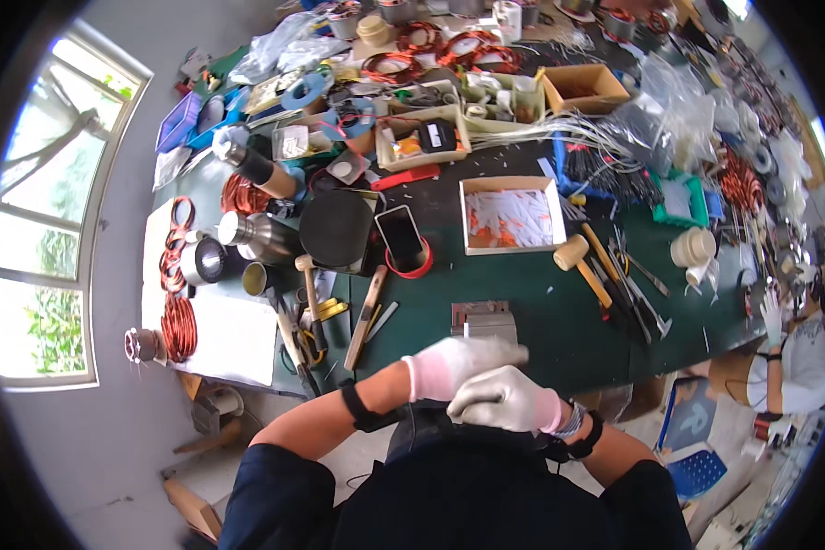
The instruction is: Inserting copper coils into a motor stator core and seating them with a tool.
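Note:
Both my hands wear white gloves with pink cuffs and are close together, touching or overlapping, at the table's near edge. My left hand (463, 365) reaches to the right just in front of a small metal block like a vise (484, 321); its fingers are smeared and partly turned away. Nearer to my body, my right hand (502, 401) has its fingers curled in. Whatever is inside that grip, if anything, is hidden. A dark rounded shape (422, 431) lies beneath the hands against my dark clothes, and I cannot make out what it is.
On the green table (422, 344) a white box (513, 215) holds white and orange pieces. Mallets (572, 253) and pliers lie right; a phone (399, 234), wooden stick (367, 316) and flasks (261, 236) stand or lie left. Copper coils and bins crowd the back. Another person's gloved hand (771, 316) shows right.

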A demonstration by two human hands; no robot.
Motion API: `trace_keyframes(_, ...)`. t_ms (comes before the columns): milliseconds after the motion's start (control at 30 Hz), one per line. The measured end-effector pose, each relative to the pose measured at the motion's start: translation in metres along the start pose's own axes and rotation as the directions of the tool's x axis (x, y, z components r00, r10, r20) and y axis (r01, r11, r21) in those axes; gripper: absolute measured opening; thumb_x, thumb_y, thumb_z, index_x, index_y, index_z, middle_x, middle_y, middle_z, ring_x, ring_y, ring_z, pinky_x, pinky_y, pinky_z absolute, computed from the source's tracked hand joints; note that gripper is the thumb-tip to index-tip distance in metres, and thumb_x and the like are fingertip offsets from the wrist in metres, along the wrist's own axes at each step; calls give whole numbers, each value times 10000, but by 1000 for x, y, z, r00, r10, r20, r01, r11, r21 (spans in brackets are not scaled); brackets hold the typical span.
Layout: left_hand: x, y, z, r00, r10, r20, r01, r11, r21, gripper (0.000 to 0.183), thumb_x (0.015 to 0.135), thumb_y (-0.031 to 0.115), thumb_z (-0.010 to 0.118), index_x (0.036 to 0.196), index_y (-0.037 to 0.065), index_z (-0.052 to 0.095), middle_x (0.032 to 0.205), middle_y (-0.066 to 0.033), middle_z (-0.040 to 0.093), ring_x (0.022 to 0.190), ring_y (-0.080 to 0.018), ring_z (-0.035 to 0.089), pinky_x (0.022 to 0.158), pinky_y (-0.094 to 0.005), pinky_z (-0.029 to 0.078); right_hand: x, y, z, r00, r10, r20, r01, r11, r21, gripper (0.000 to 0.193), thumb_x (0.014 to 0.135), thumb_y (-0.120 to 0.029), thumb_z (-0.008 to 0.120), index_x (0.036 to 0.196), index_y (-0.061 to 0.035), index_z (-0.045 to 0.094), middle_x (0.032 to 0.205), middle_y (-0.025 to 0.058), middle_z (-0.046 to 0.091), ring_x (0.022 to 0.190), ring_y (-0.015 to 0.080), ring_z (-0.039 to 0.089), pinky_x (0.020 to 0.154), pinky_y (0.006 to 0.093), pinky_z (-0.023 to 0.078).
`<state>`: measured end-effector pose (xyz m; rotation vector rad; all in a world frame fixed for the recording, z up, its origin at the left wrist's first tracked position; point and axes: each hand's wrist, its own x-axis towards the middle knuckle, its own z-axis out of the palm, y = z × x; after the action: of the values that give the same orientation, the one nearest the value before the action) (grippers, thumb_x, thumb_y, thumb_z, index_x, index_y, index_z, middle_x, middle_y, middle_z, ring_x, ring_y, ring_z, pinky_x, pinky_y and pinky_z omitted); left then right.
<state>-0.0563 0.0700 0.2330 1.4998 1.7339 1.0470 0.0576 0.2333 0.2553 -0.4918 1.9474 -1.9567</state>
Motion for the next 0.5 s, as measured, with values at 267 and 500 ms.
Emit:
trace_keyframes(267, -44, -15, 26, 998, -10, 63, 5, 997, 79, 244, 821, 224, 742, 984, 92, 617, 872, -81, 656, 787, -332, 691, 659, -393, 566, 5, -4, 28, 982, 54, 179, -42, 996, -75, 219, 902, -80, 733, 1115, -38, 761, 1069, 108, 765, 1016, 260, 723, 946, 370, 553)
trace_keyframes(500, -86, -67, -31, 813, -581, -37, 572, 785, 237, 321, 893, 337, 705, 1028, 50, 661, 876, -200, 700, 852, -406, 692, 746, -500, 557, -3, -58, 11, 991, -33, -131, -49, 813, -580, 193, 857, -137, 755, 1015, -27, 749, 976, 130, 751, 946, 308, 705, 965, 431, 519)
